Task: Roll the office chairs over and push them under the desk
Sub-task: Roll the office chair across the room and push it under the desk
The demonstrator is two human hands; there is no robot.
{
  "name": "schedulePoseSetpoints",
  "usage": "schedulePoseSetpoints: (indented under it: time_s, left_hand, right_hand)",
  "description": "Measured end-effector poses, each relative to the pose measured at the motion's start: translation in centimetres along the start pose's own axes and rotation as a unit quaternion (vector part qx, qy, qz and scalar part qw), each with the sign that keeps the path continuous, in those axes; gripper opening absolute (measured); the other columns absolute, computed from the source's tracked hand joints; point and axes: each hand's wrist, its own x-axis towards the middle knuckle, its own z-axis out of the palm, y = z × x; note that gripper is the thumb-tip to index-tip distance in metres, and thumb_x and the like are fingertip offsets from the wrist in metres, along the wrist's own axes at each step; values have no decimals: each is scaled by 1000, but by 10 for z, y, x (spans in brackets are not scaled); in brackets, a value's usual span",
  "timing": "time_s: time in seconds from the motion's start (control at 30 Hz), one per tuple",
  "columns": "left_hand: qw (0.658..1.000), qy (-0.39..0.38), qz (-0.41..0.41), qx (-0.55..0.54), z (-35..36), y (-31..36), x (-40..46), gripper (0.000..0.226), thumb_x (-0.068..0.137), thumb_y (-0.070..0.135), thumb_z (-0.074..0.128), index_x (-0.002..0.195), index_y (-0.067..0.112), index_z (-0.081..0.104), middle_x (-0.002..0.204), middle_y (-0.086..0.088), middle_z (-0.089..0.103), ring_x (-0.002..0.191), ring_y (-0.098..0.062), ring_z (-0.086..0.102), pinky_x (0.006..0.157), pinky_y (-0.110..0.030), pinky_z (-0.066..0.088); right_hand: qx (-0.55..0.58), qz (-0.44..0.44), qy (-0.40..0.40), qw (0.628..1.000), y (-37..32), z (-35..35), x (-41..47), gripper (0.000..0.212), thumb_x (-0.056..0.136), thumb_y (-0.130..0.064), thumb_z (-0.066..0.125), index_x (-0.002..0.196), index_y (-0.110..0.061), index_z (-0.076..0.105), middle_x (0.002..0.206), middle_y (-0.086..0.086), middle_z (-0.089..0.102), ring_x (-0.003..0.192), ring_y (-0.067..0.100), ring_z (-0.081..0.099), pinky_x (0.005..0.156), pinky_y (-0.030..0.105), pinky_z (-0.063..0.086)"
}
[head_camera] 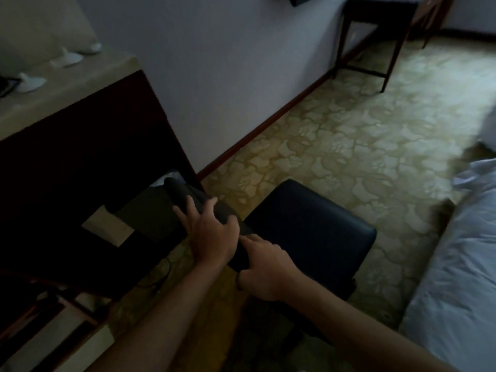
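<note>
Hands meet on the backrest [204,208] of a dark chair [308,229] standing on the patterned carpet [362,135], just beside the open end of the desk [67,103] and not yet under it. The left hand [212,232] lies over the top edge with fingers [185,210] curled round it; the right hand [265,269] grips the same edge nearer the seat. Padded and smooth-skinned, the chair likely feels moderately heavy, firm in the frame, and should travel easily if it has wheels, though thick carpet may drag. The backrest top looks the soundest hold for steering. No brand, label or writing can be read; the picture is dim.
</note>
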Motion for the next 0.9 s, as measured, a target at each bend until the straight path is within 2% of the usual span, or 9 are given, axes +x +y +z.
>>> schedulePoseSetpoints:
  time_s: [0.1,0.2,0.3,0.37,0.47,0.63,0.77,0.83,0.9]
  left_hand:
    - [990,-61,122,21,9,14,29,34,78,36,53,109,30,66,153,-2,41,149,-19,12,119,-55,4]
    - [954,-105,257,109,17,31,60,29,80,40,43,89,30,69,136,5,60,146,-17,26,113,-51,-17]
    - [922,-143,324,154,31,61,82,37,86,41,39,86,25,72,118,5,70,133,-15,46,118,-50,-2]
    - [902,-159,365,169,44,90,97,44,87,45,33,82,24,71,96,6,72,104,-14,60,117,-46,18]
    - [878,-164,409,184,66,131,112,43,88,46,31,70,25,64,75,7,65,73,-13,55,95,-43,40]
    - [862,-151,449,177,113,199,132,41,87,46,28,67,27,60,76,3,67,72,-19,57,77,-36,35]
    - [860,-148,453,184,156,258,158,48,84,51,29,77,26,70,82,3,69,81,-21,60,83,-38,37]
    - [861,-161,450,174,176,288,175,51,83,59,30,83,29,73,86,5,70,86,-19,60,88,-39,36]
    - [839,-219,472,158,195,320,199,59,80,72,30,91,35,74,91,9,71,90,-15,62,90,-39,37]
  right_hand:
    - [-23,-7,11,1000,17,-30,10,78,77,-36,60,146,-40,23,134,-6,41,99,13,54,80,32,53]
    - [-38,-12,21,999,36,-66,22,78,78,-36,58,147,-38,21,132,-4,41,96,13,53,77,30,52]
    - [-50,-8,22,998,58,-102,27,80,76,-36,59,147,-38,23,128,-5,46,94,14,56,78,31,53]
    - [-54,-3,24,998,75,-127,30,81,75,-36,59,147,-40,22,131,-6,46,99,16,55,81,32,52]
    - [-61,7,28,998,96,-165,36,83,73,-35,59,148,-42,22,136,-7,44,104,15,54,85,32,50]
    - [-53,25,49,997,141,-232,45,84,69,-35,58,145,-46,24,138,-11,44,106,14,54,89,36,49]
    - [-78,32,81,993,179,-290,61,82,66,-38,60,142,-46,30,135,-16,46,110,11,53,87,30,44]
    - [-142,11,113,983,197,-319,71,76,68,-42,57,140,-46,32,126,-17,52,103,8,55,76,25,41]
    - [-213,0,150,966,214,-350,80,69,71,-46,53,138,-45,35,114,-15,57,96,9,57,68,25,38]
